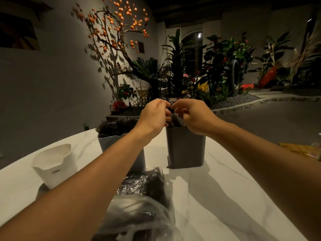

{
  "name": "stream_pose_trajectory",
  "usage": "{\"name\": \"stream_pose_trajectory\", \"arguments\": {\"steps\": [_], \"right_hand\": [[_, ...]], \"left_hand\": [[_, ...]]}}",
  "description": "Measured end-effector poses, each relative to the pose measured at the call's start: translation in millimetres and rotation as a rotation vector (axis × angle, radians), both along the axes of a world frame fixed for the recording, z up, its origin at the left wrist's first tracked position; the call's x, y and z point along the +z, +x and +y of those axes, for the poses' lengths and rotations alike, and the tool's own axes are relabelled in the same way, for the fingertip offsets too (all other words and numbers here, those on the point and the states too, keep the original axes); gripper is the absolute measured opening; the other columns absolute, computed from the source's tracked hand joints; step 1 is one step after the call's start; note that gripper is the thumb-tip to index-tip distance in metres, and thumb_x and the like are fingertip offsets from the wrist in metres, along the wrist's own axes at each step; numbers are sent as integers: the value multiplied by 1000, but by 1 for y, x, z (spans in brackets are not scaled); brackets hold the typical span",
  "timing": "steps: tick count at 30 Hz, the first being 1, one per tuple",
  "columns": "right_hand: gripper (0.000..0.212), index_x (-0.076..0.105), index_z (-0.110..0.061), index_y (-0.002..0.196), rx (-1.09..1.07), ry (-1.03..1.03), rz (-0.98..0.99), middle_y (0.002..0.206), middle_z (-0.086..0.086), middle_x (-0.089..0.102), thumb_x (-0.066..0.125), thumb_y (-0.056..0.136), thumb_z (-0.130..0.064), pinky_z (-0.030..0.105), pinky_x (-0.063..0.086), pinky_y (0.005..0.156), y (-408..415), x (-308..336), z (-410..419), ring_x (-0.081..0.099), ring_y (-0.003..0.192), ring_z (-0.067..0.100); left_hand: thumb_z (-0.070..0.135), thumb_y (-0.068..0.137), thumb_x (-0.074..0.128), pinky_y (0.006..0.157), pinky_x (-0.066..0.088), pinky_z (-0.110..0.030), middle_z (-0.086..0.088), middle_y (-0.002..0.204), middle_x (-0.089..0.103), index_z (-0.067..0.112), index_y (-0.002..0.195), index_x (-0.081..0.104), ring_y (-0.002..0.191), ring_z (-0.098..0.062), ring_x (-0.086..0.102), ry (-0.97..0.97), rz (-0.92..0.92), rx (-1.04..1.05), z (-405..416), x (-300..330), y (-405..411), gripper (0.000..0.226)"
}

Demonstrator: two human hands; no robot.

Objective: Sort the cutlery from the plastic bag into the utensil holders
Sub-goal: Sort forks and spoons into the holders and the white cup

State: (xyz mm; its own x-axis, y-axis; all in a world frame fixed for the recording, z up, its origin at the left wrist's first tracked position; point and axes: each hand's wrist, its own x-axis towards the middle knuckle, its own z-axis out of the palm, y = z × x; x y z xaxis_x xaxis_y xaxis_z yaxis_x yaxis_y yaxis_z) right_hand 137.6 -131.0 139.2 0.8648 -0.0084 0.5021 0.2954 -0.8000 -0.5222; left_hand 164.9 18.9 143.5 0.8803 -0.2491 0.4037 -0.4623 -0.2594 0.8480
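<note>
Two grey holders (185,146), one white cup (55,164), perhaps one bag (139,206).

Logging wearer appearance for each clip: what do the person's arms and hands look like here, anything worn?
Both forearms are bare from the frame edge to the wrists; no sleeves show. The left hand and right hand wear no gloves, and no watch, bracelet or ring is visible. Fingers are partly hidden.

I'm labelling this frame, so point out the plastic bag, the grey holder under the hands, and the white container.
plastic bag (139,211), head view, on its crinkled clear top.
grey utensil holder (185,148), head view, on its front wall.
white container (55,169), head view, on its front wall near the small label.
</note>
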Motion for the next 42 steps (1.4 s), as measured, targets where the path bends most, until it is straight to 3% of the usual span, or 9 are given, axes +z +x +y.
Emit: {"name": "stream_pose_trajectory", "arguments": {"steps": [13, 17, 21, 24, 26, 30, 33, 38, 42], "right_hand": [[17, 68, -12, 94, 171, 105, -64, 83, 2, 70, 61, 98, -27, 30, 60, 68, -110, 21, 79, 70, 71, 11], [25, 68, -5, 91, 406, 83, 401, 85, 13, 72, 52, 102, -21, 29, 60, 68, -145, 5, 117, 70, 70, 17], [20, 70, -6, 110, 454, -221, 778, 105, 11, 73, 57, 100, -15, 33, 58, 90, -159, -34, 155, 72, 93, 19], [21, 68, -12, 115, 314, -654, 628, 97, 3, 64, 57, 99, -19, 32, 53, 85, -156, -63, 162, 64, 95, 22], [21, 69, -12, 112, 174, -844, 438, 96, 2, 61, 62, 96, -24, 31, 51, 82, -159, -76, 154, 61, 92, 20], [28, 68, -16, 121, 185, -853, 349, 111, 4, 65, 66, 93, -21, 25, 49, 81, -164, -82, 150, 58, 96, 18], [28, 64, -18, 124, 239, -648, 434, 108, 3, 67, 59, 98, -28, 21, 44, 73, -155, -86, 168, 59, 93, 18], [73, 39, -23, 145, 141, -627, 469, 133, 4, 57, 49, 90, -70, 43, 46, 104, -142, -122, 184, 54, 120, 26], [38, 58, -28, 128, 100, -627, 116, 119, 0, 62, 52, 97, -50, 37, 44, 97, -147, -131, 189, 58, 105, 22]], "left_hand": [[18, 106, 38, 63, 54, -38, -8, 78, 62, 10, 101, 56, 65, -20, 63, -38, -69, 56, 74, 11, -106, 20], [20, 106, 40, 52, 53, -31, -10, 68, 61, 6, 86, 61, 58, -20, 61, 134, -85, 183, 122, -13, -146, 32], [22, 104, 43, 59, 57, -29, -4, 62, 65, 10, 72, 65, 55, -12, 63, 443, 18, 184, 160, -44, -178, 40], [30, 103, 50, 73, 57, -28, 1, 81, 68, 21, 83, 69, 72, -10, 62, 801, 34, 206, 181, -75, -181, 29], [30, 98, 60, 88, 54, -33, 3, 113, 68, 29, 110, 67, 96, -14, 63, 930, -66, 262, 194, -91, -180, 14], [36, 83, 78, 113, 40, -36, 12, 160, 24, 36, 156, 17, 142, -16, 35, 927, -152, 180, 203, -104, -176, 95], [45, 76, 83, 122, 25, -40, 19, 165, -4, 41, 156, -9, 152, -14, 9, 900, -114, 72, 198, -109, -174, 123], [48, 73, 83, 124, 21, -40, 18, 165, -4, 47, 153, -16, 153, -13, 4, 786, -44, -6, 206, -131, -160, 127], [69, 61, 77, 117, 37, -43, 17, 161, 19, 49, 154, -3, 147, -12, 26, 672, -38, 26, 215, -148, -155, 124]]}}
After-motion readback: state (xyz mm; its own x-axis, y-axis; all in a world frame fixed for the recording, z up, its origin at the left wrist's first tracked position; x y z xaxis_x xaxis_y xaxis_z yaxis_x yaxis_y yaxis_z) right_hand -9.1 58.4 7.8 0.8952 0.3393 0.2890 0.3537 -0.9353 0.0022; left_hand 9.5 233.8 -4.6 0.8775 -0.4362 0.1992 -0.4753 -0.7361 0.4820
